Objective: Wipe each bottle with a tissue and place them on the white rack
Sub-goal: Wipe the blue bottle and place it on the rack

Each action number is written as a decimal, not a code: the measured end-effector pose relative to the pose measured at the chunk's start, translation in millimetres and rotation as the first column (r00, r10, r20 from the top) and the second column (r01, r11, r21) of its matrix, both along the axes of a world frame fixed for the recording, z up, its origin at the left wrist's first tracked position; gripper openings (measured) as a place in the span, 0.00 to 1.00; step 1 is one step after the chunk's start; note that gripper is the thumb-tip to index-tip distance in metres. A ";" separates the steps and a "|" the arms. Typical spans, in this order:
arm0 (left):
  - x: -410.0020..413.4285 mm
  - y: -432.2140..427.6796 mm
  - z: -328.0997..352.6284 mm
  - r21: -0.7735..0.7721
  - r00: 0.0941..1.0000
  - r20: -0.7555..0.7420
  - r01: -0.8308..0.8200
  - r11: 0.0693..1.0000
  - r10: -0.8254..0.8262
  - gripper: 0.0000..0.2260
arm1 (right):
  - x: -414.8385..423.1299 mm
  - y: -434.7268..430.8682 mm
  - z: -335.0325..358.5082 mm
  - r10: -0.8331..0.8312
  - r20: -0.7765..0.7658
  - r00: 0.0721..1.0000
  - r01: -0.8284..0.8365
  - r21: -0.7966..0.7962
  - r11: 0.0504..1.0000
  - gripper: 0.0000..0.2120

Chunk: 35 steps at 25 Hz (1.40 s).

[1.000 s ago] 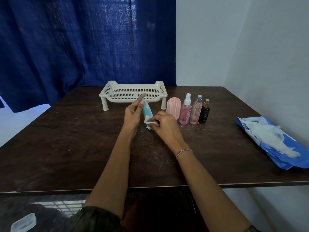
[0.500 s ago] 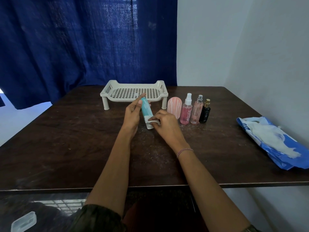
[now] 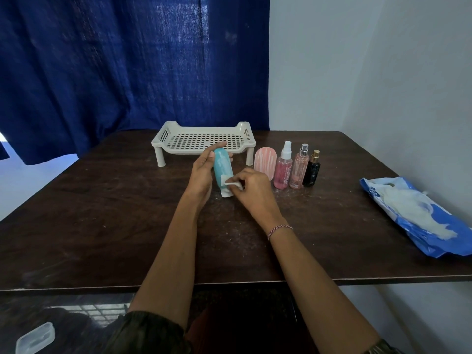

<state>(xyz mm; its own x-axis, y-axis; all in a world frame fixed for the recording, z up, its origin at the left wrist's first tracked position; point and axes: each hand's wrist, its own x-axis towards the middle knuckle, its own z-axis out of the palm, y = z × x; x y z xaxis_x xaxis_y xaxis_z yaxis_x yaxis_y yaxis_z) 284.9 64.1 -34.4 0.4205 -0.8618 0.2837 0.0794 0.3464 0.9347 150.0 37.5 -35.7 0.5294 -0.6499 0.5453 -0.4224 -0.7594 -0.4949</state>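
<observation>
Head view looks down on a dark bench [image 3: 102, 213] with the white rack [image 3: 176, 148] standing at its far middle, nothing on its grid yet. Well to the right of the rack and nearer the person lies one blue tissue pack [image 3: 413, 215], torn open.

Just in front of the rack, the left hand [image 3: 201, 175] has its grip closed around the teal bottle [image 3: 222, 167], thumb on one side and fingers on the other, holding it tilted with its white cap toward the person and clear of the bench. The right hand [image 3: 251, 187] pinches a small folded tissue [image 3: 229, 182] against the bottle's lower body near the cap.

To wipe it well, I would turn the bottle in the left grip so every side meets the tissue, then run the tissue from cap to rounded end, and refold it if it soils.

Counting: one rack, one pack, one tissue in use, and five bottles. One is in hand; four stand in a row just right of the rack's front right leg: a pink capsule bottle [image 3: 265, 162], a pink spray bottle [image 3: 283, 172], a rose perfume bottle [image 3: 298, 169] and a black bottle [image 3: 311, 172].
</observation>
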 end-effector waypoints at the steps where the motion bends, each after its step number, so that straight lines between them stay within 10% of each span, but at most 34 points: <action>1: 0.2 0.1 0.0 -0.004 1.000 -0.009 0.010 1.000 -0.010 0.15 | -0.4 -0.7 0.1 -0.015 0.003 1.000 0.015 0.018 1.000 0.09; 35: -7.5 3.8 3.9 -0.045 0.982 -0.062 0.175 0.983 -0.178 0.15 | -1.4 0.7 2.3 -0.055 0.137 0.989 0.065 -0.071 0.995 0.09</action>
